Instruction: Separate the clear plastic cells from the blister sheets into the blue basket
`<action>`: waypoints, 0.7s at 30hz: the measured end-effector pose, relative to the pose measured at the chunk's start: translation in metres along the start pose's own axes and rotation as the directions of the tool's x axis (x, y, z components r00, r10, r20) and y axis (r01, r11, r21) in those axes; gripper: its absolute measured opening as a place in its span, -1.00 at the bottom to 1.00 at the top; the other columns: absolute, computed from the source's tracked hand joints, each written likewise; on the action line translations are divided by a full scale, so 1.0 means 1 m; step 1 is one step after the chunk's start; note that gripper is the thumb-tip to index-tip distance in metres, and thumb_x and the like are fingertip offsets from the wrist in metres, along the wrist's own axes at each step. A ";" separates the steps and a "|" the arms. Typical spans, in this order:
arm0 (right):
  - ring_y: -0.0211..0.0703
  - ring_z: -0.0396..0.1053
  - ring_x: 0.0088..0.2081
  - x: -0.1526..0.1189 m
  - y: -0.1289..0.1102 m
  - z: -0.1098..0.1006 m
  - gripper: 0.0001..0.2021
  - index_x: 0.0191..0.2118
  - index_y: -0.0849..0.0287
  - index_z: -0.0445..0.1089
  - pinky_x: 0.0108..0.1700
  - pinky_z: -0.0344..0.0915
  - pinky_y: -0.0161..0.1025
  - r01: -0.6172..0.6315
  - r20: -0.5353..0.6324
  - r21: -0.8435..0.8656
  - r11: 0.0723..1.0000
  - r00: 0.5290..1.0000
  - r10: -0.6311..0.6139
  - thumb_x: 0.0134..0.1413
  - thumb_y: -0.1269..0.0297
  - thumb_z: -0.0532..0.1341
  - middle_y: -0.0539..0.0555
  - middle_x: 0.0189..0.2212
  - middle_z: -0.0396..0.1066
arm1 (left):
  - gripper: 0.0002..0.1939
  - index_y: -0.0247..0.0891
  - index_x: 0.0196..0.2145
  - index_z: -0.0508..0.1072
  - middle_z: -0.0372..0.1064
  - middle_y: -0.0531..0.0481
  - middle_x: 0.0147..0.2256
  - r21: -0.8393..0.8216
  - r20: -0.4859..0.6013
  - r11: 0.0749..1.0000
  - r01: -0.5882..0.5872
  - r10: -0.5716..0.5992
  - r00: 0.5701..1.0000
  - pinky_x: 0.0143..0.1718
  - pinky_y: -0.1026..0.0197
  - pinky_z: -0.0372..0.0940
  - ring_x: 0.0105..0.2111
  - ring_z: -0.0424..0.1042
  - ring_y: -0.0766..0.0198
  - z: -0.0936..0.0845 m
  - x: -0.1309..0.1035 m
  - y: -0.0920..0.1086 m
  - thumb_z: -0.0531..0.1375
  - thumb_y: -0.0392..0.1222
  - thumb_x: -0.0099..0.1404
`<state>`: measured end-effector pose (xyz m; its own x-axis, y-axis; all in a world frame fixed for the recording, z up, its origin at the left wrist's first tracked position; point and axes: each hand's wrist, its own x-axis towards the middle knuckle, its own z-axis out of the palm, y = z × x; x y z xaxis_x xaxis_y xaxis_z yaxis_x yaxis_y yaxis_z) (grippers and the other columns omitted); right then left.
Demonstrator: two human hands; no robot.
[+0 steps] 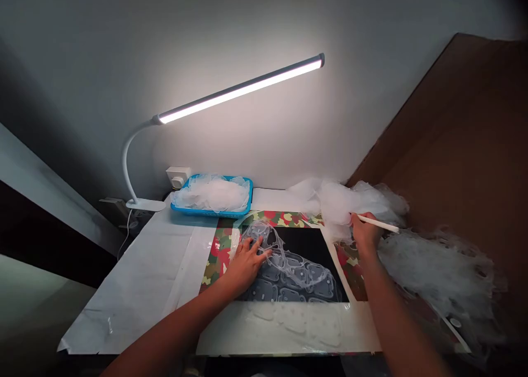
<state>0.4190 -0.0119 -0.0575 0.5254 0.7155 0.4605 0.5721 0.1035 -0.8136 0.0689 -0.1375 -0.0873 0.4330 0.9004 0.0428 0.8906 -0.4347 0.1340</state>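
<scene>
A clear, thin sheet (297, 270) of moulded rounded shapes, with a loose strip curling over its top, lies on a black panel (303, 239). My left hand (246, 264) rests on the upper left of this sheet with its fingers spread. Farther right, my right hand (365, 233) is closed around a slim white stick (378, 223), perhaps a pen-shaped tool. That hand is beside a heap of white translucent film pieces (336, 201). Its fingertips are partly hidden, so I cannot tell whether they also touch the heap.
A blue tray (211, 214) full of similar film stands at the back. Tangled clear scraps (443, 272) spread along the right side. A lit lamp (243, 89) is clamped at the back left of the white-covered table (136, 289). A brown board (457, 140) rises on the right.
</scene>
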 end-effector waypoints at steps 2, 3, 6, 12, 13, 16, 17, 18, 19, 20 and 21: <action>-0.23 0.09 -0.58 -0.004 -0.013 0.006 -0.75 -0.59 0.09 0.17 -0.48 0.00 -0.28 0.075 0.038 -0.063 0.995 0.997 -0.073 -0.05 0.14 0.19 -0.10 -0.70 0.18 | -0.51 -0.06 0.13 0.35 0.09 -0.14 0.25 0.008 -0.039 1.000 -0.020 0.021 0.999 0.10 -0.14 0.13 0.15 0.16 -0.06 -0.014 0.009 0.003 -0.04 -0.43 0.34; -0.23 0.11 -0.57 -0.009 -0.023 0.013 -0.76 -0.58 0.09 0.17 -0.47 0.00 -0.28 0.129 0.073 -0.085 0.988 0.990 -0.123 -0.03 0.16 0.17 -0.09 -0.68 0.20 | -0.56 -0.12 0.10 0.37 0.11 -0.17 0.23 0.022 -0.051 0.999 -0.033 0.034 0.998 0.09 -0.10 0.15 0.11 0.20 -0.02 -0.022 0.018 0.007 -0.03 -0.41 0.35; -0.24 0.12 -0.56 -0.024 -0.059 0.043 -0.78 -0.56 0.09 0.14 -0.43 0.02 -0.29 0.266 0.143 -0.078 0.961 0.957 -0.254 0.03 0.23 0.13 -0.08 -0.65 0.21 | -0.68 -0.31 0.01 0.42 0.22 -0.29 0.13 0.083 -0.004 0.993 -0.081 0.081 0.997 -0.01 0.02 0.23 -0.01 0.31 0.04 -0.046 0.054 0.032 0.03 -0.37 0.34; -0.22 0.16 -0.54 -0.036 -0.103 0.079 -0.85 -0.47 0.10 0.18 -0.42 -0.01 -0.31 0.468 0.270 -0.066 0.881 0.859 -0.436 0.13 0.32 0.06 -0.04 -0.59 0.25 | -0.76 -0.47 -0.17 0.50 0.32 -0.40 -0.13 0.123 -0.003 0.992 0.001 -0.001 1.000 -0.23 0.07 0.27 -0.15 0.39 -0.01 -0.060 0.078 0.091 0.06 -0.35 0.33; -0.20 0.18 -0.52 -0.036 -0.106 0.080 -0.86 -0.44 0.11 0.20 -0.41 -0.01 -0.31 0.514 0.293 -0.071 0.855 0.830 -0.474 0.15 0.33 0.04 -0.02 -0.56 0.27 | -0.79 -0.43 -0.19 0.50 0.32 -0.36 -0.14 0.109 0.014 0.992 -0.062 0.061 0.998 -0.24 0.09 0.27 -0.17 0.40 0.02 -0.058 0.069 0.092 0.10 -0.33 0.31; -0.14 0.25 -0.44 -0.047 -0.113 0.083 -0.87 -0.36 0.12 0.26 -0.38 0.02 -0.29 0.623 0.405 -0.064 0.779 0.730 -0.550 0.19 0.37 0.01 0.06 -0.47 0.34 | -0.84 -0.31 -0.21 0.48 0.34 -0.22 -0.16 0.031 0.027 0.948 -0.315 0.315 0.949 -0.23 0.14 0.28 -0.22 0.40 0.13 -0.048 0.035 0.072 0.15 -0.30 0.27; -0.13 0.27 -0.42 -0.057 -0.114 0.085 -0.86 -0.34 0.12 0.28 -0.37 0.03 -0.29 0.647 0.457 -0.043 0.762 0.691 -0.560 0.19 0.39 0.01 0.08 -0.44 0.36 | -0.84 -0.30 -0.20 0.47 0.35 -0.20 -0.16 0.039 -0.001 0.949 -0.313 0.313 0.950 -0.20 0.13 0.29 -0.20 0.40 0.13 -0.042 0.025 0.059 0.12 -0.31 0.29; -0.11 0.28 -0.40 -0.069 -0.115 0.087 -0.85 -0.34 0.12 0.29 -0.36 0.05 -0.28 0.665 0.517 -0.005 0.747 0.641 -0.567 0.19 0.41 0.02 0.10 -0.43 0.37 | -0.82 -0.31 -0.19 0.46 0.36 -0.21 -0.14 0.073 -0.038 0.967 -0.244 0.247 0.968 -0.15 0.10 0.28 -0.15 0.39 0.10 -0.036 0.016 0.046 0.07 -0.32 0.32; -0.11 0.29 -0.39 -0.083 -0.115 0.090 -0.84 -0.35 0.11 0.30 -0.34 0.07 -0.28 0.674 0.577 0.044 0.738 0.586 -0.570 0.19 0.42 0.02 0.10 -0.42 0.38 | -0.79 -0.32 -0.16 0.46 0.37 -0.23 -0.12 0.111 -0.075 0.985 -0.133 0.142 0.987 -0.11 0.07 0.28 -0.09 0.37 0.06 -0.029 0.009 0.032 0.04 -0.33 0.35; -0.10 0.30 -0.38 -0.099 -0.115 0.094 -0.84 -0.35 0.10 0.31 -0.33 0.09 -0.27 0.673 0.639 0.108 0.732 0.517 -0.570 0.18 0.43 0.03 0.11 -0.41 0.40 | -0.76 -0.33 -0.12 0.45 0.38 -0.25 -0.07 0.138 -0.101 0.990 -0.031 0.045 0.994 -0.07 0.03 0.27 -0.04 0.35 0.01 -0.021 0.003 0.019 0.02 -0.31 0.37; -0.10 0.31 -0.37 -0.114 -0.113 0.098 -0.85 -0.36 0.10 0.31 -0.32 0.11 -0.27 0.659 0.691 0.171 0.733 0.450 -0.566 0.17 0.43 0.05 0.10 -0.41 0.40 | -0.72 -0.35 -0.05 0.43 0.36 -0.28 0.00 0.148 -0.125 0.988 0.046 -0.028 0.992 -0.02 0.00 0.25 0.03 0.32 -0.03 -0.013 -0.002 0.007 0.02 -0.28 0.39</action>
<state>0.2328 -0.0378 -0.0526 -0.5224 0.7407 0.4224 0.6577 0.6653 -0.3532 0.0724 -0.1424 -0.0733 0.3874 0.9075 0.1626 0.9204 -0.3908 -0.0120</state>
